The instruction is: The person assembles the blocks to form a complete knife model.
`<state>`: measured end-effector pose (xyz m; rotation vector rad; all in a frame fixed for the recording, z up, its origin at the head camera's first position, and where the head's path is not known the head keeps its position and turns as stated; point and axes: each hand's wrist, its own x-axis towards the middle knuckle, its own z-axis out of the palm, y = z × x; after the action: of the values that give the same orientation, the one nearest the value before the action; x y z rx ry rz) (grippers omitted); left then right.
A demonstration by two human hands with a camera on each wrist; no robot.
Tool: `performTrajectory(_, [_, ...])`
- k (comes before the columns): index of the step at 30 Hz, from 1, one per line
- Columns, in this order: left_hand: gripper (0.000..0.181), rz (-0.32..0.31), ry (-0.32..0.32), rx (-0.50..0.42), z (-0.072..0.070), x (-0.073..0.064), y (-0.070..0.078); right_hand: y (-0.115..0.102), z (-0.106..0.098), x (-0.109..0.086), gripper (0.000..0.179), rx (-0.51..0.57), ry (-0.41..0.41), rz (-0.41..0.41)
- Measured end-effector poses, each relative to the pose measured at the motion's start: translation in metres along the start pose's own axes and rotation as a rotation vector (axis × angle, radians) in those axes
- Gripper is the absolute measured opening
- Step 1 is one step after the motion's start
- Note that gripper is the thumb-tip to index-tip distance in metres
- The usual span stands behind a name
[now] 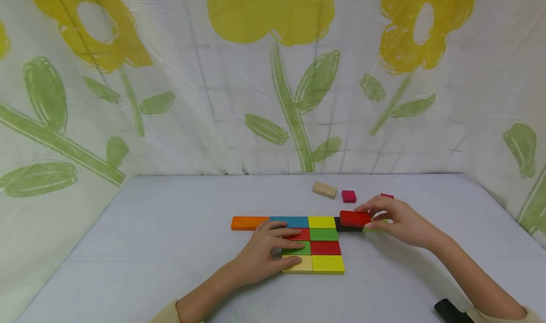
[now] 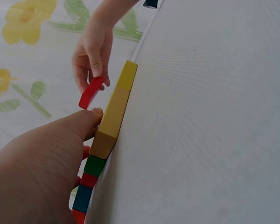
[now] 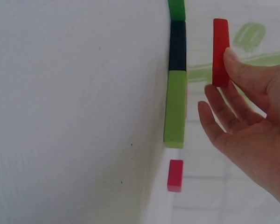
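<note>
Between its thumb and fingers my right hand (image 1: 398, 222) pinches a red wooden block (image 1: 355, 218). The block is held above a black block (image 1: 350, 228), apart from it in the right wrist view. A light green block (image 3: 175, 109) adjoins the black one, partly behind that hand in the head view. My left hand (image 1: 258, 254) rests with spread fingers on the left part of a flat block layout. Its top row has orange (image 1: 249, 223), blue (image 1: 289, 221) and yellow (image 1: 322, 222) blocks; below are green (image 1: 324, 234), red (image 1: 326, 247), yellow (image 1: 328, 264) and cream (image 1: 304, 266) ones.
Behind the layout lie a plain wood block (image 1: 324, 190) and a small crimson block (image 1: 349, 196). Another crimson block (image 1: 387, 196) is partly hidden behind my right hand. A black object (image 1: 451, 310) is at the right sleeve. A flowered curtain (image 1: 192, 100) hangs behind the white table (image 1: 149, 247).
</note>
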<state>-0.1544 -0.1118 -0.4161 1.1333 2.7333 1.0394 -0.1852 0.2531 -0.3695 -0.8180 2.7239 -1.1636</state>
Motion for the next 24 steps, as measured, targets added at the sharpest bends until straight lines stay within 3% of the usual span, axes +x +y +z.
performTrajectory(24, [0.033, 0.009, 0.017, -0.01, 0.0013, -0.0005, -0.0007, 0.0026, 0.0091, -0.0056, 0.023, 0.085, -0.072, -0.039])
